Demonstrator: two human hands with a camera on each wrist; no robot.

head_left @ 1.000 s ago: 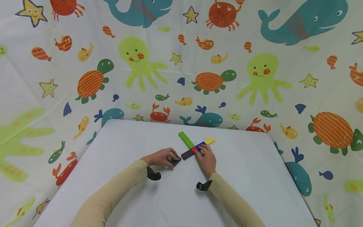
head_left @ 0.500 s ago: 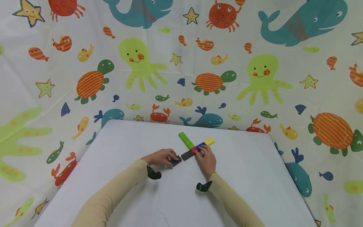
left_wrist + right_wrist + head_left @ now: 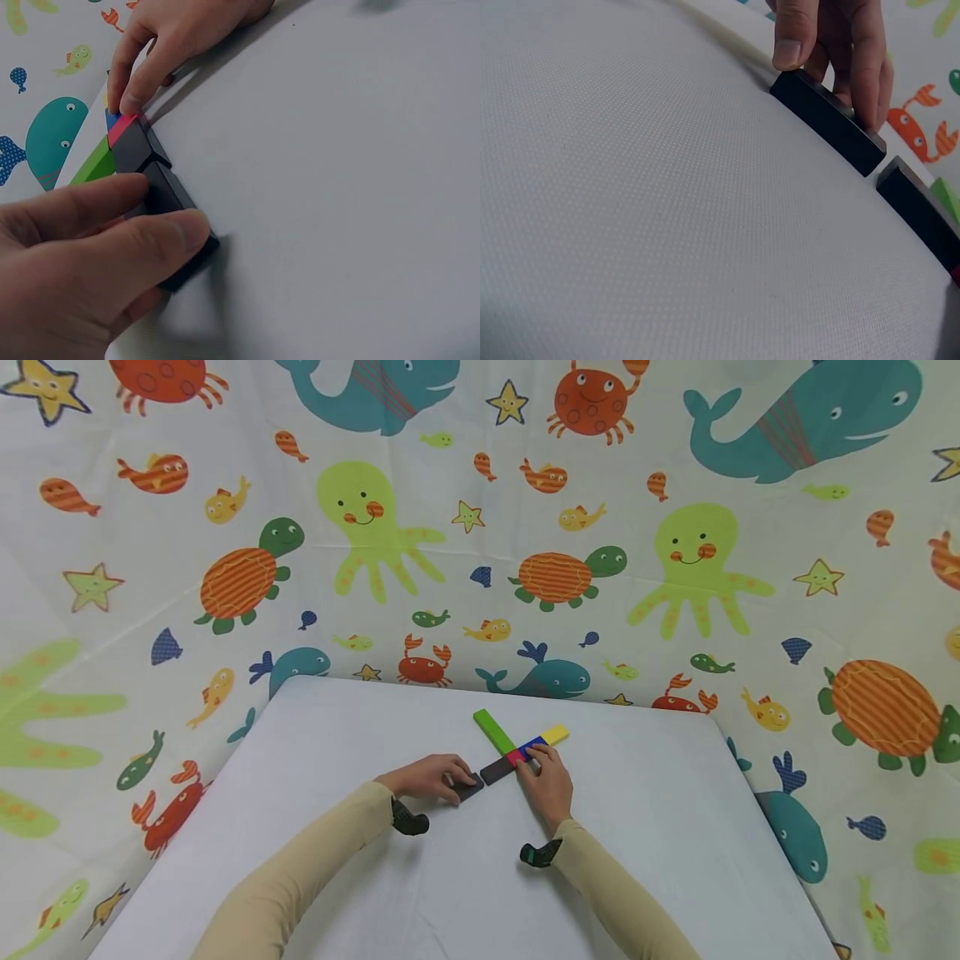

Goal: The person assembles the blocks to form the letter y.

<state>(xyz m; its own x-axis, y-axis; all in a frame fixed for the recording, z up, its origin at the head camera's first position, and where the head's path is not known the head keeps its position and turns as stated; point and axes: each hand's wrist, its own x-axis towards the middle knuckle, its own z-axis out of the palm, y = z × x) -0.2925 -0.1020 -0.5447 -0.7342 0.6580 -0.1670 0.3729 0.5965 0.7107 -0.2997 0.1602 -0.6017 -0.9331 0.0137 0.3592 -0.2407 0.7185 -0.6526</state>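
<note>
My left hand [image 3: 431, 777] pinches a black block [image 3: 169, 195] between thumb and fingers, low over the white table. A narrow gap separates its end from a second black block [image 3: 497, 769]. That one leads a slanting row: a red block [image 3: 122, 130], a blue block [image 3: 534, 744] and a yellow block [image 3: 556, 733]. From the red one a longer green block [image 3: 493, 732] runs off to the back left. My right hand [image 3: 550, 783] holds the row at the blue and red blocks, thumb on the near side and fingertips over the blue one, partly hiding both.
The white table [image 3: 360, 718] has its far edge a little behind the blocks. A curtain [image 3: 465, 585] printed with sea animals hangs behind and at both sides. A dark wrist device [image 3: 409, 819] sits at my left cuff, another dark device [image 3: 540, 852] at the right.
My left hand has edged right with its black block, narrowing the gap to the second black block. The right hand and the coloured row stay where they were.
</note>
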